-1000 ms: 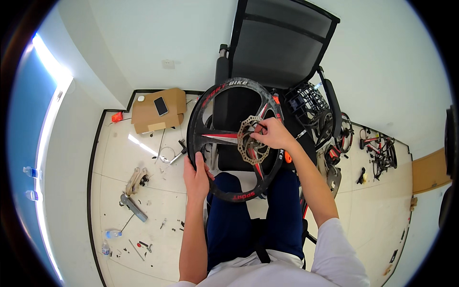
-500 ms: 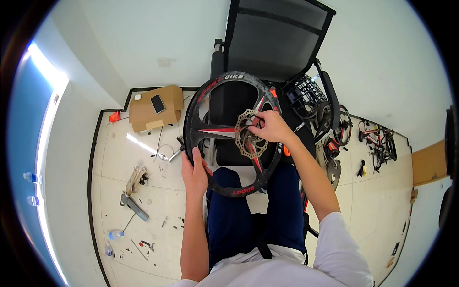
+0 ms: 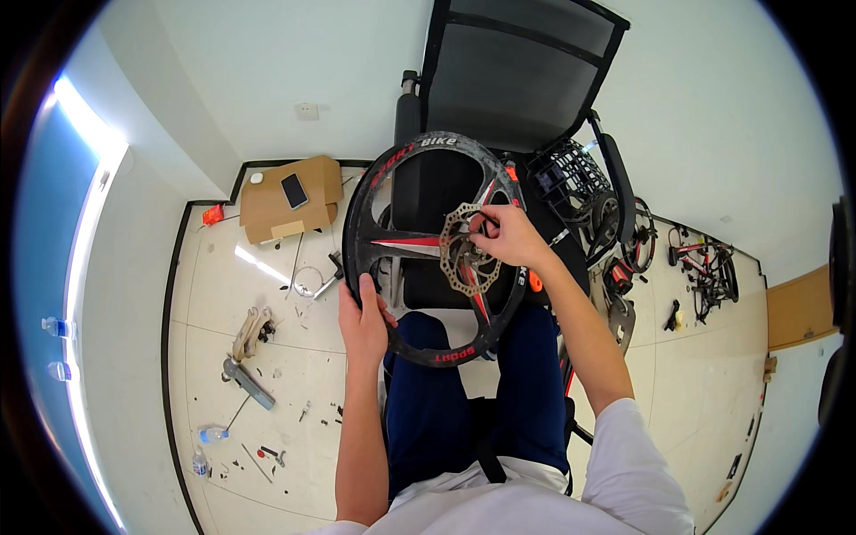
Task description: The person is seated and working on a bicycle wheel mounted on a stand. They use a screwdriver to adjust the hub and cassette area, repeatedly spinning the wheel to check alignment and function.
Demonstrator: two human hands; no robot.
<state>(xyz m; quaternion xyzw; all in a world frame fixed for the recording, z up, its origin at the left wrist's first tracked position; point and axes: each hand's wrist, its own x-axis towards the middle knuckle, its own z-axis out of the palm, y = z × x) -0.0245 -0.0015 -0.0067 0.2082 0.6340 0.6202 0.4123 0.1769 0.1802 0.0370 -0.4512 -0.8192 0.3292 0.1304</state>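
A black bicycle wheel [image 3: 358, 234] with thick red-and-white spokes stands tilted over my thighs, against the seat of a black office chair. My left hand [image 3: 364, 321] grips its rim at the lower left, thumb in front and fingers wrapped behind. A toothed metal brake disc [image 3: 448, 259] sits at the wheel's hub, facing me. My right hand [image 3: 510, 236] is closed at the upper right of this disc, pinching a thin black hex key [image 3: 484, 219] by the disc bolts. Its tip is partly hidden by my fingers.
The chair's mesh back [image 3: 522, 76] rises beyond the wheel. On the left floor lie a cardboard box [image 3: 259, 209] with a phone [image 3: 293, 191] on it, grey metal parts [image 3: 250, 383], bottles [image 3: 214, 435] and scattered small tools. A black basket [image 3: 571, 174] and bicycle parts [image 3: 709, 272] are at the right.
My right fingers have shifted slightly, and the thin black key between them has turned a little at the disc. The wheel and my left hand stay almost in place.
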